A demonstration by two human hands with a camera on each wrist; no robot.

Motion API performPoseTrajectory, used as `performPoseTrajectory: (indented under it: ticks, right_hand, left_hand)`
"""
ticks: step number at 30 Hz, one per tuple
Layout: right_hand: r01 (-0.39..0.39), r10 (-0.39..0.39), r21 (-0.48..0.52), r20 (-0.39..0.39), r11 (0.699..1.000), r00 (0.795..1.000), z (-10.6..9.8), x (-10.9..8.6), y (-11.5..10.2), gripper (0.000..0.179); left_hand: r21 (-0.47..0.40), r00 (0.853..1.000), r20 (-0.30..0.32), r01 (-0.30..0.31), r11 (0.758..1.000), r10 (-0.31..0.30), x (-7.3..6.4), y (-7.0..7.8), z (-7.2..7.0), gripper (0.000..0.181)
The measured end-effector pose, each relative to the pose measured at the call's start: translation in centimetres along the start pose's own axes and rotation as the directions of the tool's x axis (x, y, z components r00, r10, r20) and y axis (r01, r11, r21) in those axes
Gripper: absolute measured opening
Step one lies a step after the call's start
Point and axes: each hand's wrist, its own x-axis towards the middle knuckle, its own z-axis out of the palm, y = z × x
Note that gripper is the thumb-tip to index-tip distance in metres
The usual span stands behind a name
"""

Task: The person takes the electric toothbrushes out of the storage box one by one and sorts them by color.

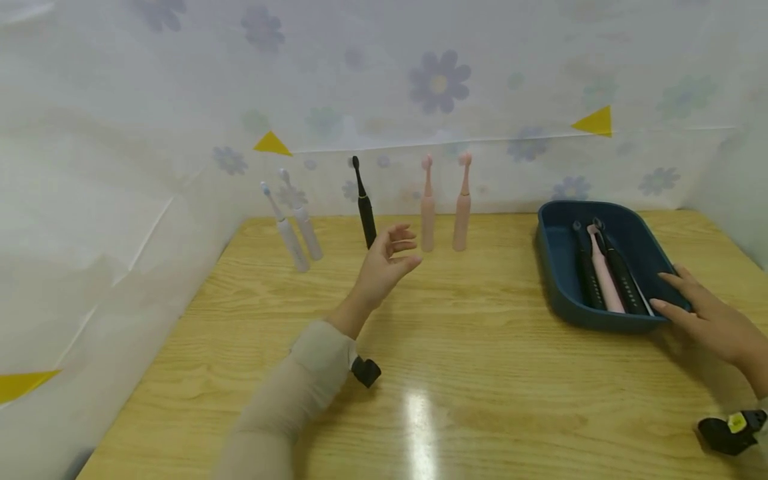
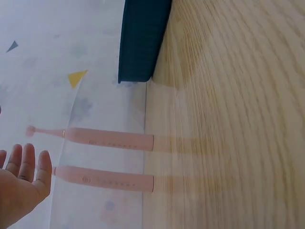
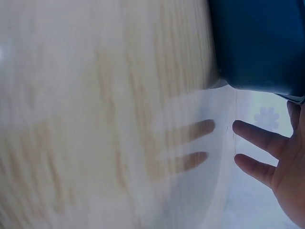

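My left hand [image 1: 389,261] is raised with loosely bent fingers and holds nothing. It is in front of the gap between a standing black electric toothbrush [image 1: 366,217] and a pink electric toothbrush [image 1: 427,220], partly covering the black one's base. Another pink toothbrush [image 1: 462,220] stands to the right; both pink ones also appear in the left wrist view. At the right, my right hand [image 1: 714,323] rests on the near right corner of a dark blue bin [image 1: 555,280], fingers spread. Inside lie two black toothbrushes [image 1: 624,277], a pink toothbrush [image 1: 606,280] and a pale sliver beside them.
Two white electric toothbrushes [image 1: 293,243] stand towards the back left of the wooden table [image 1: 468,373]. A flower-patterned white sheet [image 1: 372,80] with yellow triangles hangs behind the table and along its sides.
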Motion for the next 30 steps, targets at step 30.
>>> performPoseTrajectory:
  ticks: [30]
  right_hand:
    - [0.009, -0.010, -0.030, -0.037, 1.000, 0.999, 0.5, -0.1, 0.5, 0.067]
  left_hand:
    - [-0.202, 0.963, 0.230, 0.189, 0.961, -0.141, 2.4, -1.6, 9.8, 0.045]
